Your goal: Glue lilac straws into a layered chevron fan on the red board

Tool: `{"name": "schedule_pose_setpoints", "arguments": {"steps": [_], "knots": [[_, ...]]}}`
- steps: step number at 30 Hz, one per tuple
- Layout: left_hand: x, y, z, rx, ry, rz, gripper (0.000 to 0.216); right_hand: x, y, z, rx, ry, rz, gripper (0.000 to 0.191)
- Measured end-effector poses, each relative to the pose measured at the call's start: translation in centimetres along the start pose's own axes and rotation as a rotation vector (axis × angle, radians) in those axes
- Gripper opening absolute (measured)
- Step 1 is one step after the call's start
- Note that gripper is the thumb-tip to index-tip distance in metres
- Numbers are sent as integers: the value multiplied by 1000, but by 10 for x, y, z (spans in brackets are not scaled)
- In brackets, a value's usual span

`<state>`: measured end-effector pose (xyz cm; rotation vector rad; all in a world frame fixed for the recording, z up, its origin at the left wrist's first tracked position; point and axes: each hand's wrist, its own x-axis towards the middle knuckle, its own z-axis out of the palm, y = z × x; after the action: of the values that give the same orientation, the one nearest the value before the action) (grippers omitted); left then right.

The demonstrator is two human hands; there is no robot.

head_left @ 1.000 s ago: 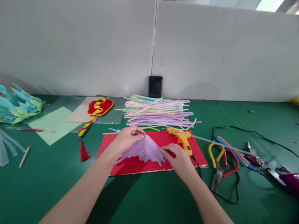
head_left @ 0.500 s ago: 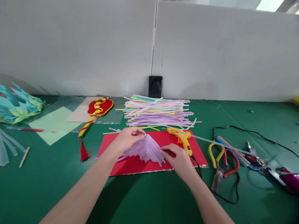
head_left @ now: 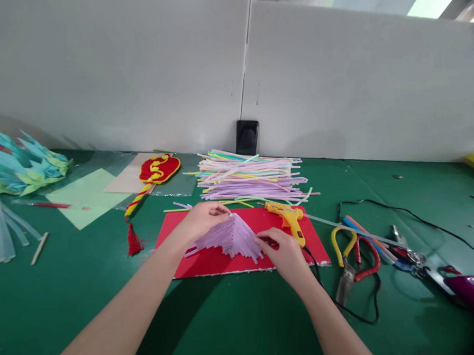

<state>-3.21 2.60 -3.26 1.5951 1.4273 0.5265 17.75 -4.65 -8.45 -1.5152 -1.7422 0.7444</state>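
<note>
Slender bare forearms (head_left: 139, 299) taper smoothly to narrow wrists (head_left: 181, 238) and slim bare fingers (head_left: 269, 233).

Green tabletop (head_left: 75, 296), pale grey partition (head_left: 115, 65) behind, vertical seam (head_left: 245, 66), bright patch (head_left: 428, 6) upper right.

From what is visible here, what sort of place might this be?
Probably a handicraft workspace: a yellow glue gun lies on a red board, a pile of pastel stems lies beyond it, and the left hand and right hand touch lilac stems.
</note>
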Motion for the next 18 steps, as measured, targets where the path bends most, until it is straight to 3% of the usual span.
{"name": "schedule_pose_setpoints", "arguments": {"steps": [18], "knots": [[4,-4,-1,-52,46,-21,16,0,4,1,-23,19,-45,13]]}}
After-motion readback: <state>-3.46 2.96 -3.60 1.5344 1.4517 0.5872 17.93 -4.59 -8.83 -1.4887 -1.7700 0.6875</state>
